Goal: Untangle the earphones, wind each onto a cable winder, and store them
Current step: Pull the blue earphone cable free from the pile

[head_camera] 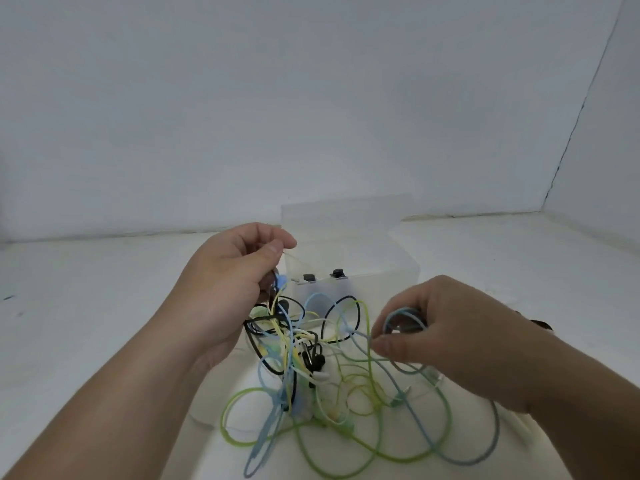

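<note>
The earphone tangle (304, 358) lies on the white tabletop (104, 306), directly in front of the translucent storage box (381, 244). It mixes green, blue, black, yellow and white leads.

**Hand state**
- Your left hand (235, 271) is raised at the box's front left corner. It is closed, with thumb and forefinger pinching a thin pale strand drawn up from the tangle.
- Your right hand (450, 341), in front of the box's right end, is closed around a small coil of the blue cable (398, 311). The rest of that cable trails in a wide loop on the near side of the tangle.

**Procedure for this step (judged: freeing one lead, with no winding on a winder visible)**
1. Work one colour only. The blue cable is the most exposed, so free it first.
2. Use the left hand as an anchor to lift the knot off the tabletop so that crossings open.
3. Feed the coil back through each crossing; do not pull the cable taut. Tension is likely to tighten the dense part where the black cable (343, 297) and the yellow leads cross.
4. Lay the loose green cable (223, 424) away from the box so it does not re-enter the knot.

Two small black items (309, 277) sit at the box's front rim; you cannot tell what they are.
</note>
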{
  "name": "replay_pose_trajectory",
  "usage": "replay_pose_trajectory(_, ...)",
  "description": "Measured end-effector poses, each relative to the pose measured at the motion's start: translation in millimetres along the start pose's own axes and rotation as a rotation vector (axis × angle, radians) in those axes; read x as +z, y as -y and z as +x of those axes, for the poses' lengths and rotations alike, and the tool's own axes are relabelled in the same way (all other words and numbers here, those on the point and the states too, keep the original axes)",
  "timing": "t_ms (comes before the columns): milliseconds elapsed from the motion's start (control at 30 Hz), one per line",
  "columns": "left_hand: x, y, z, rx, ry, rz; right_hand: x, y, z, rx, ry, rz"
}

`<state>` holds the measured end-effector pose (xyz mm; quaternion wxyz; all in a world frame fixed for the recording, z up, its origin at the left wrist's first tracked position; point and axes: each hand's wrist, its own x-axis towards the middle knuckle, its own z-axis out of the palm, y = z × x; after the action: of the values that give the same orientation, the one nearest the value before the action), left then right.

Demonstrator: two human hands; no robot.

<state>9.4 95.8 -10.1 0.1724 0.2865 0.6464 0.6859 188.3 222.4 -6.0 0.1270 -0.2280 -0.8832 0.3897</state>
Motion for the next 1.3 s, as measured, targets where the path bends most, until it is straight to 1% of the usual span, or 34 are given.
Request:
replay_pose_trajectory(33,-0.3,0.5,0.6,0.015,-0.014,0.026,1.2,-0.4,1.6,-0.017,-0.074,0.024)
replay_pose_trajectory(100,-2.5,2.0,3.1,0.055,-0.086,0.115,-1.4,-3.6,5.4,-0.016,-0.315,0.127)
replay_pose_trajectory(167,-9.2,3.7,6.8,0.102,-0.254,0.263,-10.7,-9.5,8.9,0.019,-0.574,0.150)
replay_pose_trajectory(200,-14.0,3.9,8.7,0.136,-0.347,0.378,-16.4,-12.9,9.7,0.041,-0.659,0.104)
replay_pose_trajectory(233,-19.1,3.1,10.0,0.159,-0.416,0.520,-21.7,-16.1,10.1,0.066,-0.701,0.039)
replay_pose_trajectory(267,-23.4,1.4,10.4,0.164,-0.448,0.661,-25.3,-18.7,10.2,0.095,-0.704,-0.039)
replay_pose_trajectory(300,-26.5,0.6,10.0,0.151,-0.443,0.786,-27.1,-20.7,10.1,0.128,-0.672,-0.131)
replay_pose_trajectory(400,-26.9,3.8,8.0,0.111,-0.348,1.081,-21.6,-24.5,9.4,0.264,-0.427,-0.467)
replay_pose_trajectory(467,-21.8,5.2,5.5,0.185,-0.355,1.180,-15.2,-28.1,7.6,0.314,-0.304,-0.629)
replay_pose_trajectory(500,-19.8,3.7,3.7,0.261,-0.372,1.169,-12.9,-29.1,6.3,0.320,-0.290,-0.668)
replay_pose_trajectory(567,-16.9,-0.9,-0.1,0.475,-0.379,1.055,-11.0,-28.1,4.2,0.307,-0.325,-0.703)
replay_pose_trajectory(633,-11.5,-5.4,-5.5,0.627,-0.315,0.919,-8.9,-23.6,4.8,0.203,-0.395,-0.667)
replay_pose_trajectory(667,-7.5,-6.5,-8.3,0.650,-0.262,0.869,-6.9,-20.2,5.6,0.111,-0.438,-0.610)
replay_pose_trajectory(733,0.7,-4.0,-11.6,0.633,-0.150,0.822,-0.2,-14.0,8.6,-0.093,-0.472,-0.517)
replay_pose_trajectory(767,3.9,-0.9,-12.4,0.605,-0.100,0.815,4.5,-12.3,9.7,-0.144,-0.433,-0.503)
replay_pose_trajectory(800,6.3,2.2,-12.8,0.564,-0.055,0.807,9.9,-11.6,10.2,-0.135,-0.351,-0.513)
replay_pose_trajectory(867,8.8,6.8,-12.7,0.490,0.017,0.781,19.6,-16.2,13.0,-0.002,-0.140,-0.586)
replay_pose_trajectory(900,9.6,7.9,-12.7,0.472,0.045,0.769,21.7,-20.3,15.2,0.054,-0.065,-0.632)
replay_pose_trajectory(933,10.5,9.2,-12.2,0.460,0.067,0.762,22.5,-22.6,17.0,0.087,-0.033,-0.658)
replay_pose_trajectory(967,11.1,10.2,-12.0,0.449,0.086,0.758,22.4,-24.0,18.7,0.100,-0.037,-0.659)
replay_pose_trajectory(1033,11.7,12.0,-10.8,0.434,0.114,0.752,18.5,-23.4,18.4,0.099,-0.099,-0.612)
replay_pose_trajectory(1100,11.3,13.9,-9.5,0.423,0.168,0.732,14.1,-21.9,16.8,0.065,-0.197,-0.507)
replay_pose_trajectory(1133,11.4,15.2,-9.3,0.417,0.218,0.718,12.3,-20.4,15.3,0.023,-0.262,-0.436)
replay_pose_trajectory(1233,12.4,17.2,-10.8,0.399,0.378,0.701,10.7,-14.9,12.0,-0.187,-0.459,-0.241)
replay_pose_trajectory(1300,14.3,16.6,-12.6,0.384,0.426,0.678,8.0,-11.0,10.0,-0.249,-0.581,-0.118)
